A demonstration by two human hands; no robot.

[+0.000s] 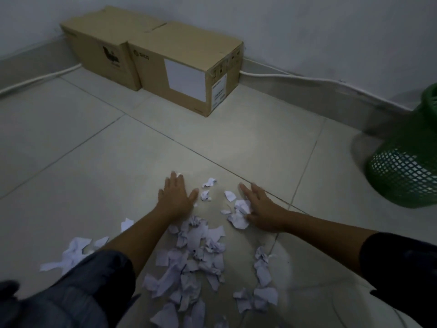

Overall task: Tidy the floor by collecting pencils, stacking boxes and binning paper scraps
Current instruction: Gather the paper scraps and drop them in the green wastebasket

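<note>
Several torn and crumpled white paper scraps (201, 254) lie in a loose heap on the tiled floor between my forearms. My left hand (176, 197) lies flat on the floor at the heap's far left edge, fingers straight, one small scrap at its fingertips. My right hand (262, 209) is flat too, its thumb side touching a crumpled scrap (238, 214). Two brown cardboard boxes stand side by side against the wall: the left box (104, 50) and the right box (186, 67) with a white label. No pencils are in view.
A green mesh waste bin (406, 166) stands at the right edge, blurred. More scraps (73, 252) lie left of my left arm. A white cable (307, 79) runs along the skirting behind the boxes. Open tiled floor (212, 138) stretches between the boxes and my hands.
</note>
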